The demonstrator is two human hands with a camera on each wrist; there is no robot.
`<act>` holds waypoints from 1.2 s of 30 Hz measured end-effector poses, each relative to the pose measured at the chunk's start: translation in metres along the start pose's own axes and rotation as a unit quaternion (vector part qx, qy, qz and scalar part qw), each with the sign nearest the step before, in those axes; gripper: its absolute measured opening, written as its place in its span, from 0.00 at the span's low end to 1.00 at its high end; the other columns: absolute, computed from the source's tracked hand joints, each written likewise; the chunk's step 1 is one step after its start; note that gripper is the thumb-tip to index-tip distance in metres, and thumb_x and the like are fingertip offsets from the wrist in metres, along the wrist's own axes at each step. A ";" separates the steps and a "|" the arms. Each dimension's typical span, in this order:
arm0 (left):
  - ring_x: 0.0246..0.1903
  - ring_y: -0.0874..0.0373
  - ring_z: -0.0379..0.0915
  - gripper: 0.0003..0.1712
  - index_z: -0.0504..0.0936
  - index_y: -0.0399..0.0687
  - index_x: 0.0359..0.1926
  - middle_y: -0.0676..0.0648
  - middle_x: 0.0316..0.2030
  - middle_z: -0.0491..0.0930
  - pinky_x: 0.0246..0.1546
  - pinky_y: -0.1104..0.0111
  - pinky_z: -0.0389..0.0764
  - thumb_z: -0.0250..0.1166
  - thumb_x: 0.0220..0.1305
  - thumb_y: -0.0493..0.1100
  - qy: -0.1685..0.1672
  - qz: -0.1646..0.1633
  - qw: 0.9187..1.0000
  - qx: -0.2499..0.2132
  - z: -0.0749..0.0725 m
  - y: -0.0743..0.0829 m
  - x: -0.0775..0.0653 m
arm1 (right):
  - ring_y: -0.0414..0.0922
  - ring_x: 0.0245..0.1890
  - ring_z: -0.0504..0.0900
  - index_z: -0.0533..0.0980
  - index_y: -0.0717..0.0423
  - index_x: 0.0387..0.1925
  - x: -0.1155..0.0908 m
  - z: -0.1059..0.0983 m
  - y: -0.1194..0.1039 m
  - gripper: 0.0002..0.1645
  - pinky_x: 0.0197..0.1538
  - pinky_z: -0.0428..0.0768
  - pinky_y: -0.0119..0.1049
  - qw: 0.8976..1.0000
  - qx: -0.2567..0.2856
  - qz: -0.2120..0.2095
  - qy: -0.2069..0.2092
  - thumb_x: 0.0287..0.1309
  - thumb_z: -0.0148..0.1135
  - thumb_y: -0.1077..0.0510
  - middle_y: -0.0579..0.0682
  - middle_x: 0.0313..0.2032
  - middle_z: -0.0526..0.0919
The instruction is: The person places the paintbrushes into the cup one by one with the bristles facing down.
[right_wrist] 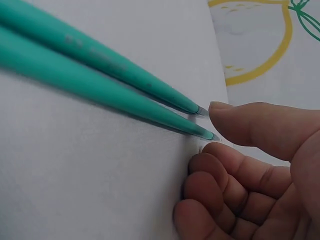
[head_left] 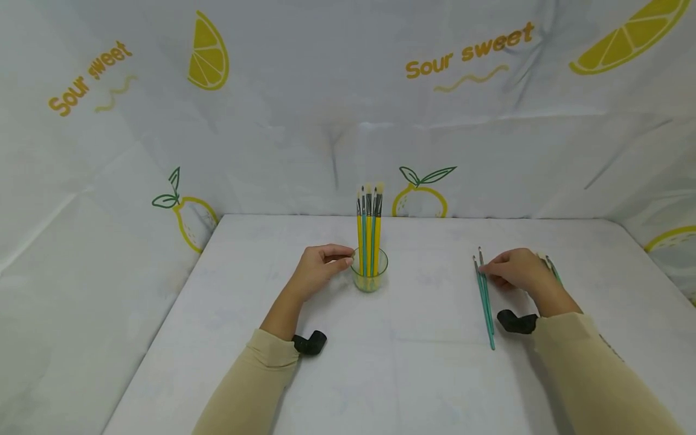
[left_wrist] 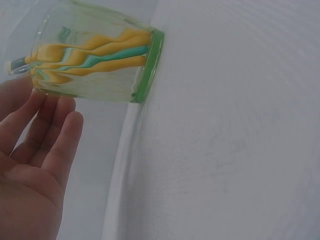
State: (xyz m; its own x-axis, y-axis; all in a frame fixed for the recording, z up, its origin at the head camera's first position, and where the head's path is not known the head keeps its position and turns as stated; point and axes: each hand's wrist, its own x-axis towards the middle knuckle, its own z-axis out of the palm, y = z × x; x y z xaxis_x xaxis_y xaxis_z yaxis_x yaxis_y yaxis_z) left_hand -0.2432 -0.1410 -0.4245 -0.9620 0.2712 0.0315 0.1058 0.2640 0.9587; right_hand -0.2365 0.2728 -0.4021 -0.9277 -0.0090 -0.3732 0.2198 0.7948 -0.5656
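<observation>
A clear green-tinted glass (head_left: 357,282) stands on the white table, holding several yellow and teal paintbrushes (head_left: 370,223), bristles up. My left hand (head_left: 321,266) grips its left rim between thumb and fingertips; in the left wrist view the other fingers (left_wrist: 67,145) extend loosely beside the glass. To the right, two slim teal paintbrushes (head_left: 486,305) lie side by side, bristle ends away from me. At their ferrules my right hand (head_left: 513,269) pinches with thumb and index finger, the rest of its fingers curled. The thumb (right_wrist: 250,122) hides part of the brush tips.
More paintbrushes (head_left: 554,270) lie beyond the right hand, partly covered by it. A white cloth backdrop (head_left: 304,121) with printed lemons and lettering rises behind the table's far edge. Black wrist-worn pieces (head_left: 311,342) jut inward from both beige sleeves.
</observation>
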 end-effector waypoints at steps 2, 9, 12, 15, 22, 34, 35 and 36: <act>0.50 0.57 0.76 0.16 0.83 0.43 0.47 0.48 0.47 0.82 0.50 0.65 0.77 0.67 0.59 0.44 0.002 -0.003 1.000 -0.002 0.000 0.000 0.000 | 0.43 0.29 0.78 0.78 0.64 0.40 0.000 0.000 0.000 0.27 0.33 0.75 0.35 1.000 -0.006 -0.008 -0.001 0.55 0.63 0.42 0.47 0.27 0.81; 0.48 0.59 0.77 0.15 0.84 0.46 0.46 0.49 0.45 0.83 0.48 0.67 0.78 0.68 0.58 0.45 0.006 0.010 1.000 -0.007 0.001 0.002 -0.002 | 0.42 0.28 0.79 0.79 0.62 0.38 0.000 -0.001 -0.002 0.24 0.32 0.73 0.35 1.000 -0.022 -0.009 -0.004 0.54 0.64 0.44 0.47 0.26 0.81; 0.49 0.58 0.76 0.16 0.84 0.45 0.46 0.49 0.45 0.83 0.50 0.65 0.77 0.67 0.58 0.45 0.003 0.010 1.000 -0.002 0.001 0.006 -0.004 | 0.42 0.27 0.79 0.79 0.62 0.37 0.001 -0.001 -0.003 0.23 0.32 0.73 0.35 1.000 -0.024 -0.008 -0.004 0.55 0.64 0.45 0.47 0.26 0.80; 0.49 0.57 0.76 0.16 0.83 0.43 0.47 0.49 0.45 0.83 0.50 0.64 0.77 0.67 0.59 0.45 0.001 0.010 1.000 0.001 0.000 0.007 -0.004 | 0.42 0.27 0.79 0.79 0.62 0.37 0.001 -0.001 -0.004 0.22 0.33 0.73 0.35 1.000 -0.027 -0.005 -0.004 0.55 0.63 0.46 0.47 0.26 0.80; 0.49 0.59 0.76 0.17 0.84 0.44 0.47 0.52 0.44 0.83 0.51 0.65 0.77 0.67 0.58 0.46 0.006 0.016 1.000 0.007 0.000 0.002 -0.002 | 0.43 0.25 0.78 0.79 0.64 0.35 0.002 -0.001 -0.006 0.23 0.34 0.73 0.38 0.999 -0.050 -0.010 -0.004 0.52 0.65 0.45 0.48 0.23 0.81; 0.49 0.59 0.76 0.17 0.83 0.43 0.47 0.50 0.45 0.83 0.51 0.65 0.77 0.67 0.59 0.45 0.002 0.029 1.000 0.010 0.000 0.001 -0.003 | 0.43 0.22 0.79 0.76 0.68 0.31 0.003 0.000 -0.008 0.18 0.30 0.77 0.37 0.999 -0.033 -0.013 -0.027 0.55 0.61 0.53 0.51 0.21 0.80; 0.49 0.59 0.76 0.16 0.84 0.43 0.47 0.50 0.45 0.83 0.51 0.66 0.77 0.67 0.58 0.45 0.003 0.031 0.999 0.010 0.000 0.001 -0.003 | 0.43 0.21 0.79 0.76 0.68 0.30 0.003 0.000 -0.008 0.18 0.29 0.78 0.37 0.999 -0.034 -0.012 -0.028 0.56 0.60 0.53 0.51 0.21 0.80; 0.49 0.59 0.77 0.16 0.84 0.43 0.46 0.50 0.45 0.83 0.51 0.66 0.77 0.67 0.58 0.45 0.003 0.032 0.999 0.009 0.000 0.001 -0.003 | 0.43 0.21 0.79 0.76 0.68 0.30 0.004 0.000 -0.008 0.17 0.29 0.78 0.37 0.999 -0.037 -0.009 -0.027 0.56 0.59 0.54 0.50 0.20 0.79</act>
State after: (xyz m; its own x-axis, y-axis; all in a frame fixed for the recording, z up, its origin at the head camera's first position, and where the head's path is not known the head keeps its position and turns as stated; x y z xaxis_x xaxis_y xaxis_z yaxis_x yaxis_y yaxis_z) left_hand -0.2403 -0.1417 -0.4230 -0.9548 0.2820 0.0938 0.1708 0.2624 0.9497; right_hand -0.2417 0.2661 -0.3993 -0.9132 -0.0555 -0.4037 0.1777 0.8373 -0.5171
